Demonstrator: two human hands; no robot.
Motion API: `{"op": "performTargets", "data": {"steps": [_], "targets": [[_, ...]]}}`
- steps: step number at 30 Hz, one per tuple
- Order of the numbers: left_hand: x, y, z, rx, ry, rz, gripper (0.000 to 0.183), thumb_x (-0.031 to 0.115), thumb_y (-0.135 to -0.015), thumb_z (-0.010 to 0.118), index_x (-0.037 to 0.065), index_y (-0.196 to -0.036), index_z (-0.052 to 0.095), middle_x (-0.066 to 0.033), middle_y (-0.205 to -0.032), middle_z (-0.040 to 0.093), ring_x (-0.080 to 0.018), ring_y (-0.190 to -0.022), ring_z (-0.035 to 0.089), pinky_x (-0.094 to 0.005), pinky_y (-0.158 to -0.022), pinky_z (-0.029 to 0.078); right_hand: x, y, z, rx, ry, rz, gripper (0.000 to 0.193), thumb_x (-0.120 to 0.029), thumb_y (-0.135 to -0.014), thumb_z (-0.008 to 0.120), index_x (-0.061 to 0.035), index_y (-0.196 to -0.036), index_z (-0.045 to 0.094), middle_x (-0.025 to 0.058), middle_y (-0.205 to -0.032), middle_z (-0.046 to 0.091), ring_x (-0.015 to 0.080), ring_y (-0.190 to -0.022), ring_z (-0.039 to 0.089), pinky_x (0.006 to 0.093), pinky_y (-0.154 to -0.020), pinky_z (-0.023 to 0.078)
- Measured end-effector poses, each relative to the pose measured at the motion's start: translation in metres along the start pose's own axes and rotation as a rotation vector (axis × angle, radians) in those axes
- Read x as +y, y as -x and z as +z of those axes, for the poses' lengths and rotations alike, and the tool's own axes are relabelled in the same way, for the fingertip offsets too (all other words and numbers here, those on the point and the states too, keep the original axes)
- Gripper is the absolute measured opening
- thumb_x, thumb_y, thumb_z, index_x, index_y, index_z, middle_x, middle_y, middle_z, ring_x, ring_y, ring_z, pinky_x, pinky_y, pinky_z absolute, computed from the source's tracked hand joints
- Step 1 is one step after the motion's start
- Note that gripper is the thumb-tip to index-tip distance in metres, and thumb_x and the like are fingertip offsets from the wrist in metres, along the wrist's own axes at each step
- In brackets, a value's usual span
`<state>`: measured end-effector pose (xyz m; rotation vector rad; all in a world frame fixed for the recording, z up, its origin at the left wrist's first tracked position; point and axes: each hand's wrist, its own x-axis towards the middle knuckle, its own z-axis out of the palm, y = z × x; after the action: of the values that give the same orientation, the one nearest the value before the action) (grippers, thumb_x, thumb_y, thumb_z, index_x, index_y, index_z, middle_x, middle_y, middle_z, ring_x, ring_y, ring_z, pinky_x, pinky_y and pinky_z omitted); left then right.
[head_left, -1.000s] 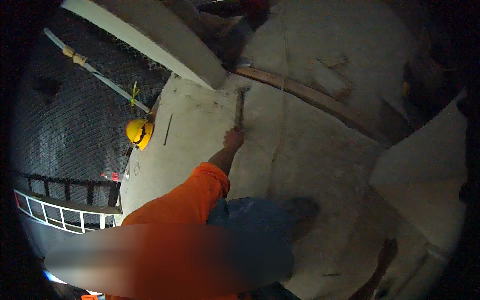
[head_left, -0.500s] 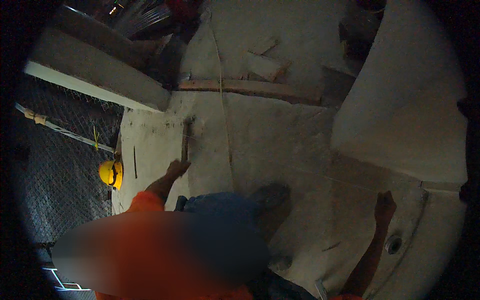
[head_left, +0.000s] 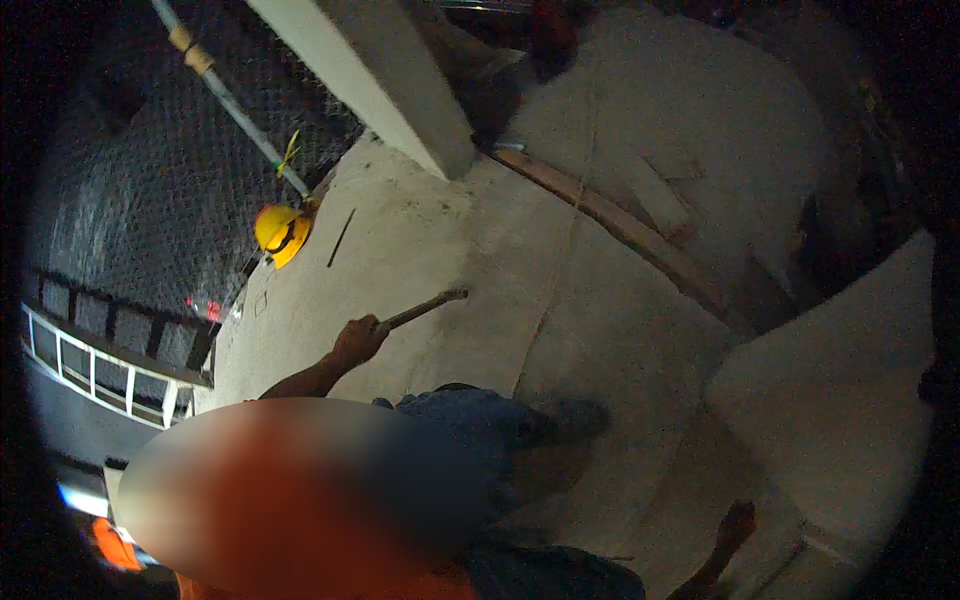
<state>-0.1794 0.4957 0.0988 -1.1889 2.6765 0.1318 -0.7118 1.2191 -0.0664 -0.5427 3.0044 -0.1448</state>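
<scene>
My left hand (head_left: 360,342) is closed around the handle of a slim tool that looks like a hammer (head_left: 425,308). The tool's far end points right, just over or on the pale concrete floor (head_left: 420,240); I cannot tell whether it touches. At the lower right, my right hand (head_left: 736,524) is closed, with its arm coming up from the bottom edge. Whatever it holds is too dark to make out. Between the hands lie my legs in blue jeans (head_left: 460,415), partly covered by a blurred patch.
A yellow hard hat (head_left: 283,235) rests at the floor's left edge, beside dark mesh and a taped pole (head_left: 235,110). Farther left is a white ladder-like frame (head_left: 95,365). A square pillar (head_left: 365,80), a wooden plank (head_left: 620,220) and a cord (head_left: 550,310) lie ahead.
The view has turned, so the hat and pillar sit higher and farther right. The tool now slants rightward. A thin line seen near my right hand earlier is no longer distinct.
</scene>
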Motion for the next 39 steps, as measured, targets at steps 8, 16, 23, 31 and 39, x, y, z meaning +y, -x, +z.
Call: {"op": "performTargets", "data": {"steps": [8, 16, 23, 31, 39], "targets": [[-0.004, 0.163, -0.055, -0.025, 0.7, -0.57, 0.021, 0.022, -0.093, 0.053, 0.005, -0.099, 0.062, -0.0112, -0.081, 0.066, -0.0232, -0.062, 0.06, -0.036, -0.056, 0.051, -0.036, -0.016, 0.009, 0.061, 0.169, -0.037, 0.023, -0.02, -0.09, 0.062, -0.0037, -0.105, 0.069, 0.0128, -0.092, 0.069, 0.0269, -0.083, 0.066, 0.0395, -0.072, 0.052], [-0.004, 0.181, -0.088, 0.052, 1.0, -0.519, 0.038, 0.04, -0.095, 0.057, 0.005, -0.08, 0.06, 0.0002, -0.063, 0.048, -0.0103, -0.052, 0.044, -0.028, -0.047, 0.037, -0.065, -0.022, -0.009, 0.045, 0.337, 0.024, 0.032, -0.029, -0.094, 0.06, -0.0028, -0.111, 0.067, 0.0142, -0.099, 0.069, 0.0281, -0.093, 0.065, 0.0403, -0.083, 0.051], [-0.002, 0.141, -0.098, 0.142, 1.23, -0.241, 0.036, 0.04, -0.094, 0.056, 0.005, -0.087, 0.059, 0.0002, -0.068, 0.048, -0.0097, -0.057, 0.042, -0.0284, -0.05, 0.033, -0.318, -0.019, -0.114, -0.332, -0.052, -0.675, 0.04, -0.036, -0.097, 0.058, -0.0019, -0.116, 0.066, 0.0154, -0.105, 0.069, 0.0292, -0.101, 0.065, 0.0411, -0.092, 0.05], [0.049, 0.022, -0.042, -0.414, 1.511, 0.546, 0.051, 0.044, -0.099, 0.055, 0.006, -0.132, 0.055, -0.0082, -0.116, 0.06, -0.0231, -0.109, 0.054, -0.0393, -0.098, 0.042, -0.624, 0.059, -0.19, -0.75, -1.233, -0.552, 0.037, -0.029, -0.1, 0.054, 0.0007, -0.123, 0.054, 0.0083, -0.106, 0.062, 0.021, -0.101, 0.061, 0.038, -0.093, 0.05], [-0.239, -0.183, 0.141, 0.326, 0.819, -0.404, 0.047, 0.031, -0.087, 0.073, 0.007, -0.126, 0.059, -0.0193, -0.126, 0.058, -0.0325, -0.115, 0.057, -0.0428, -0.096, 0.048, -0.557, -0.012, -0.121, -0.459, -0.606, -0.17, 0.033, -0.019, -0.093, 0.06, -0.003, -0.122, 0.058, 0.0082, -0.095, 0.062, 0.0183, -0.09, 0.061, 0.0373, -0.079, 0.052]]}}
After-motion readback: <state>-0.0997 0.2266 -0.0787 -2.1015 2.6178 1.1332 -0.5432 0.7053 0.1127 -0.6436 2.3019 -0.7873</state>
